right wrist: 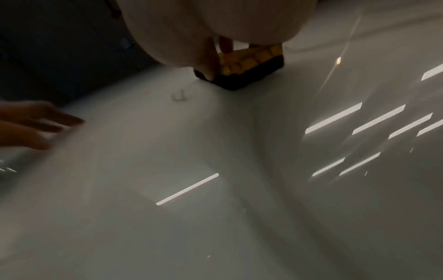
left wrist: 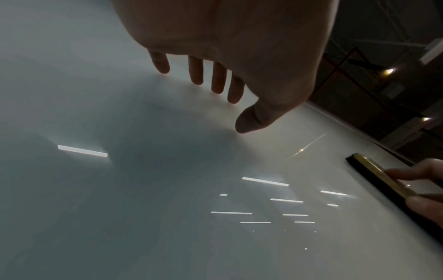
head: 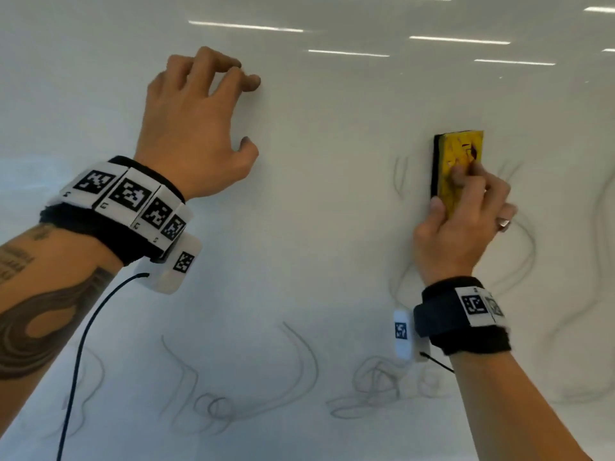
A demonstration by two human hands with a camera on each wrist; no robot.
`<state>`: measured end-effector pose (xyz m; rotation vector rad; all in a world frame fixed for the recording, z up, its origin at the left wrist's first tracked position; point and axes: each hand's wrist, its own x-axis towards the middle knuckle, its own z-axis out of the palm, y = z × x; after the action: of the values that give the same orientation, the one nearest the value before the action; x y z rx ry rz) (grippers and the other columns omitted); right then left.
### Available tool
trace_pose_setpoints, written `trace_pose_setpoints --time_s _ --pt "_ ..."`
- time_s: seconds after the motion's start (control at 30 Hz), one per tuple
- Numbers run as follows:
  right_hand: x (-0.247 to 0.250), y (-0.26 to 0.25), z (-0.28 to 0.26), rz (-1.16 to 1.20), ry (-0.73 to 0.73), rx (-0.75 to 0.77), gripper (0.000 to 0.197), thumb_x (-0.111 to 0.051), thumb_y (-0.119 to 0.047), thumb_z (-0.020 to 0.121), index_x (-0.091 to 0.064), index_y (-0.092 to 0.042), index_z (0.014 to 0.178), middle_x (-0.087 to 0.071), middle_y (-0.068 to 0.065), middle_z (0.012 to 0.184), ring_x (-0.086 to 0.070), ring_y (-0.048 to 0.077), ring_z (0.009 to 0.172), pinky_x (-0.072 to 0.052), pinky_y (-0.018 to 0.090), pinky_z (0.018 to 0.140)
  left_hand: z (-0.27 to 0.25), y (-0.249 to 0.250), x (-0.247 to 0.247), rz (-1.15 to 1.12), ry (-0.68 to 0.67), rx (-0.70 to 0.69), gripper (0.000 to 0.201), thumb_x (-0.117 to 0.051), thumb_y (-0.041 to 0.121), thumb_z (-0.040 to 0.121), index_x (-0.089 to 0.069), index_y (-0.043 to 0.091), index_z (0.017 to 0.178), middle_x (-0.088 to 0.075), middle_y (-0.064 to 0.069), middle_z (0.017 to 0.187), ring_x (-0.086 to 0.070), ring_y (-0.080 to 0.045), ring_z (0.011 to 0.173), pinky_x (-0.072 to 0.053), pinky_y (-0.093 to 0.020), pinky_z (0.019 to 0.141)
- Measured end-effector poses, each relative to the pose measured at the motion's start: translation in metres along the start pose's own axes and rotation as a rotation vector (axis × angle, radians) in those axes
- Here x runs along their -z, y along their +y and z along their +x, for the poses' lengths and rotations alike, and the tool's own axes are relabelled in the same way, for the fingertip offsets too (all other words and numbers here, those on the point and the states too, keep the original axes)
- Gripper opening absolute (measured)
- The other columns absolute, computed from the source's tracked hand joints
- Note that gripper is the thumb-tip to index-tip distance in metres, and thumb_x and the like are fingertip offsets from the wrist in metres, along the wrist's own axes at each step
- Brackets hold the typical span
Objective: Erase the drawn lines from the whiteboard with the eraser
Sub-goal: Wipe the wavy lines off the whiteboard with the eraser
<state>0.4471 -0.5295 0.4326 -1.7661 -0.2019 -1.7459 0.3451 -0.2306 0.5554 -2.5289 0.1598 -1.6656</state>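
Observation:
A yellow-backed eraser (head: pixel 457 168) with a black felt pad lies flat against the whiteboard (head: pixel 316 227), upright, at the right. My right hand (head: pixel 462 221) grips its lower half, thumb on the left edge and fingers on the yellow back. The eraser (right wrist: pixel 249 64) also shows under my palm in the right wrist view, and at the right edge of the left wrist view (left wrist: pixel 383 180). Faint grey drawn lines (head: pixel 299 371) run below and to the right of the eraser. My left hand (head: pixel 199 124) holds nothing; its loosely bent fingertips (left wrist: pixel 196 73) touch the board at upper left.
Ceiling lights reflect as bright bars (head: pixel 246 26) on the glossy board. A black cable (head: pixel 80 361) hangs from my left wrist camera. The board's top edge (left wrist: pixel 359 132) borders a dark ceiling space in the left wrist view.

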Motion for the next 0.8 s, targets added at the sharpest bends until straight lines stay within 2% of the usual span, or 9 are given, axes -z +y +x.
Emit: trace_pose_setpoints --time_s 0.07,0.17,0.23,0.4,0.47,0.53,0.6,0.73,0.8 --pt "-0.007 -0.016 -0.015 0.007 -0.015 0.082 0.037 -0.065 0.002 0.077 -0.062 -0.003 0.114 -0.057 0.022 0.131 -0.051 0.040 0.094 -0.026 0.032 0.081 -0.001 0.006 -0.003 -0.003 0.016 0.041 0.063 -0.055 0.040 0.077 -0.048 0.021 0.137 -0.042 -0.005 0.142 -0.038 -0.035 0.129 -0.039 -0.052 0.101" --pt "-0.003 -0.021 -0.065 0.017 -0.183 0.452 0.043 -0.057 0.010 0.078 -0.065 -0.003 0.119 -0.061 0.020 0.135 -0.061 0.041 0.089 -0.037 0.042 0.084 -0.003 0.018 -0.009 -0.028 0.027 0.095 0.065 -0.055 0.040 0.076 -0.046 0.020 0.137 -0.040 -0.006 0.144 -0.036 -0.034 0.133 -0.037 -0.052 0.106" --pt "0.002 -0.007 -0.048 0.010 -0.199 0.523 0.043 -0.053 0.011 0.079 -0.069 -0.002 0.116 -0.063 0.019 0.135 -0.065 0.040 0.089 -0.038 0.041 0.086 -0.005 0.022 -0.011 -0.040 0.032 0.121 0.067 -0.055 0.041 0.075 -0.044 0.019 0.138 -0.039 -0.007 0.145 -0.035 -0.034 0.134 -0.037 -0.053 0.107" --pt "0.003 -0.009 0.025 0.019 -0.030 0.098 0.033 -0.065 0.004 0.076 -0.065 -0.003 0.109 -0.059 0.018 0.130 -0.047 0.030 0.098 -0.029 0.031 0.084 -0.003 0.027 -0.017 -0.063 0.064 0.151 0.068 -0.055 0.041 0.074 -0.045 0.016 0.137 -0.040 -0.010 0.144 -0.035 -0.036 0.134 -0.034 -0.052 0.110" --pt "-0.002 -0.024 -0.013 0.033 -0.057 0.171 0.036 -0.063 0.006 0.078 -0.067 -0.002 0.113 -0.060 0.018 0.133 -0.049 0.034 0.097 -0.030 0.032 0.083 -0.004 0.028 -0.019 -0.084 0.085 0.165 0.067 -0.055 0.040 0.074 -0.045 0.016 0.135 -0.040 -0.010 0.144 -0.034 -0.037 0.135 -0.032 -0.052 0.111" --pt "0.001 -0.024 -0.068 0.029 -0.173 0.413 0.045 -0.061 0.011 0.076 -0.070 -0.002 0.118 -0.062 0.018 0.135 -0.054 0.038 0.098 -0.038 0.038 0.084 -0.004 0.029 -0.021 -0.094 0.097 0.163 0.067 -0.055 0.040 0.074 -0.045 0.015 0.135 -0.039 -0.011 0.144 -0.034 -0.038 0.136 -0.030 -0.052 0.112" --pt "0.011 0.001 -0.081 0.000 -0.247 0.496 0.049 -0.062 0.013 0.073 -0.070 -0.002 0.118 -0.063 0.019 0.135 -0.052 0.032 0.107 -0.044 0.042 0.088 -0.004 0.029 -0.022 -0.091 0.093 0.158 0.066 -0.055 0.040 0.074 -0.044 0.015 0.135 -0.039 -0.011 0.145 -0.033 -0.038 0.136 -0.029 -0.052 0.113" --pt "0.024 0.048 -0.035 -0.067 -0.050 0.029 0.033 -0.064 0.001 0.081 -0.063 0.000 0.114 -0.058 0.023 0.133 -0.051 0.035 0.103 -0.032 0.038 0.092 -0.005 0.030 -0.024 -0.087 0.107 0.149 0.065 -0.054 0.040 0.075 -0.045 0.014 0.134 -0.039 -0.011 0.145 -0.033 -0.037 0.136 -0.027 -0.052 0.114" --pt "0.020 0.041 -0.057 -0.072 0.010 0.004 0.032 -0.062 -0.001 0.084 -0.061 0.000 0.116 -0.056 0.023 0.133 -0.051 0.035 0.101 -0.028 0.034 0.093 -0.006 0.032 -0.024 -0.097 0.116 0.159 0.065 -0.054 0.039 0.074 -0.045 0.014 0.133 -0.039 -0.012 0.145 -0.033 -0.038 0.136 -0.026 -0.052 0.115"
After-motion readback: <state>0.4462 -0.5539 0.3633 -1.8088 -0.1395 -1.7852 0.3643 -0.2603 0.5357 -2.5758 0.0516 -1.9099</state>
